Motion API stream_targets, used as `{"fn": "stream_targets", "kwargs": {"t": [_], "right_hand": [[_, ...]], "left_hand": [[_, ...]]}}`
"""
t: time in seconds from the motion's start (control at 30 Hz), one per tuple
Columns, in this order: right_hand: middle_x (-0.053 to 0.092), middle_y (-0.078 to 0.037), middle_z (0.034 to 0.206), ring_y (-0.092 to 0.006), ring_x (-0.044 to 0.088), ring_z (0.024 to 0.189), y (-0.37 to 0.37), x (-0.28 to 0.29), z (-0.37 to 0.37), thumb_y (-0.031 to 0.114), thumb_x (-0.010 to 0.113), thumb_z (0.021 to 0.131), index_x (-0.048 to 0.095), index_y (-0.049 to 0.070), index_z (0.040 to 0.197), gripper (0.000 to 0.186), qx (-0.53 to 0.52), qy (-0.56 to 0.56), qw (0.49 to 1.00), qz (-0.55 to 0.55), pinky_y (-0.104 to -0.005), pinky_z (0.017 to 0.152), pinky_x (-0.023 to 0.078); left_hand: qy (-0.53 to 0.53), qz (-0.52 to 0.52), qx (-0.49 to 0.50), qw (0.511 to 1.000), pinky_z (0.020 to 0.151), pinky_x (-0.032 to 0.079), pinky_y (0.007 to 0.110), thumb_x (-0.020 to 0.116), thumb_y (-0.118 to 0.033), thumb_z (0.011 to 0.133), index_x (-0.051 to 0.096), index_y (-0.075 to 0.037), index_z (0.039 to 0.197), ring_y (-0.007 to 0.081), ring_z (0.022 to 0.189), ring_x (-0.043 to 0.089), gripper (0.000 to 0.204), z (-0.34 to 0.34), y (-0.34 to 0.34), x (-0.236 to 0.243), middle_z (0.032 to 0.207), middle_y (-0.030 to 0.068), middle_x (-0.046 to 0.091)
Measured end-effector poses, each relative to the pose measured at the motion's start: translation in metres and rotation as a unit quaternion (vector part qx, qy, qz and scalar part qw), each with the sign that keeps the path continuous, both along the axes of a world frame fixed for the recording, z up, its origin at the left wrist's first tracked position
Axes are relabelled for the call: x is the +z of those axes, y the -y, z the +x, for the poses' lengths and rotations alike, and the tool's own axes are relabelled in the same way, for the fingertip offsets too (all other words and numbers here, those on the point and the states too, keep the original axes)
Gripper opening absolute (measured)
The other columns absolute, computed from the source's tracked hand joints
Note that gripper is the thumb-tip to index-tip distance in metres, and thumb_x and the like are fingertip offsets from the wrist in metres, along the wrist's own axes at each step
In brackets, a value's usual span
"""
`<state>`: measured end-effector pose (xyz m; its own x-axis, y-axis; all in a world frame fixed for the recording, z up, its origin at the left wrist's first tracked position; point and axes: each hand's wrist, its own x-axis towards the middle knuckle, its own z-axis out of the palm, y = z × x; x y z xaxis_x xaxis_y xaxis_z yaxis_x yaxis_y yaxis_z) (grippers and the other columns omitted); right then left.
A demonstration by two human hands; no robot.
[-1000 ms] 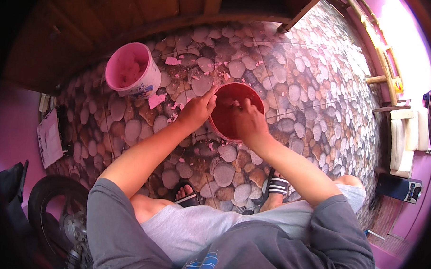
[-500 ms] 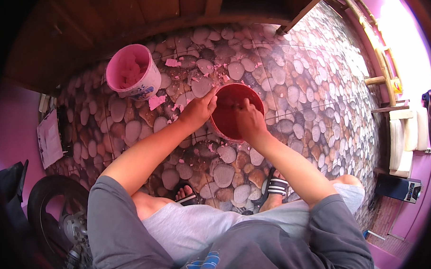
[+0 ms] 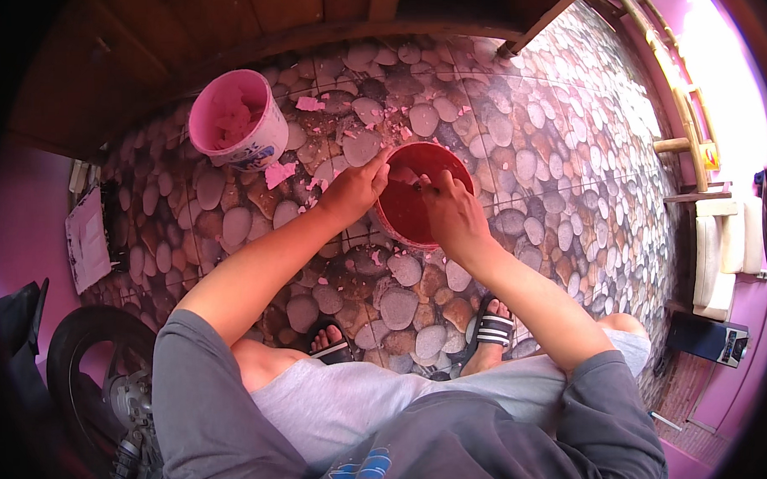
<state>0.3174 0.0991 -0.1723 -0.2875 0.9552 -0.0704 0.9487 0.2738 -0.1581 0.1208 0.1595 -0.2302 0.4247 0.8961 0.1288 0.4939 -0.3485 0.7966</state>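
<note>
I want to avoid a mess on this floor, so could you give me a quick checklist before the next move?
1. Left hand steadying the rim of the red-lined bucket: ok.
2. Right hand at that bucket's opening: ok.
3. What the right hand holds: cannot tell, partly hidden.
4. Floor free of scraps: not ok, pink flakes lie scattered.
5. White bucket apart from the red-lined one: ok.
6. Sandals clear of both buckets: ok.

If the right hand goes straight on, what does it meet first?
Probably the inner wall of the red bucket, on its far side; how deep the right hand sits is unclear.
</note>
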Motion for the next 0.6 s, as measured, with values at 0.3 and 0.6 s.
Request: {"fn": "stream_targets", "kwargs": {"t": [0.3,0.6], "right_hand": [[0.054,-0.015,0.104,-0.0322,0.061,0.095,0.000,-0.004,-0.006,0.005,0.055,0.084,0.058,0.004,0.128,0.044,-0.004,0.006,1.000,-0.005,-0.0416,0.076,0.055],[0.053,-0.016,0.106,-0.0324,0.061,0.094,0.000,-0.003,-0.004,0.006,0.055,0.085,0.059,0.004,0.127,0.043,-0.024,-0.019,1.000,-0.004,-0.0415,0.076,0.055]], "left_hand": [[-0.017,-0.006,0.006,1.000,0.059,0.049,0.054,0.047,-0.027,0.101,0.045,-0.010,0.142,0.0449,0.068,0.065,0.044,0.000,-0.003,-0.006,0.071,0.0277,0.062],[0.012,0.036,0.005,0.999,0.057,0.049,0.053,0.048,-0.027,0.101,0.047,-0.011,0.141,0.0451,0.067,0.064,0.043,0.001,-0.003,-0.012,0.070,0.0273,0.062]]}}
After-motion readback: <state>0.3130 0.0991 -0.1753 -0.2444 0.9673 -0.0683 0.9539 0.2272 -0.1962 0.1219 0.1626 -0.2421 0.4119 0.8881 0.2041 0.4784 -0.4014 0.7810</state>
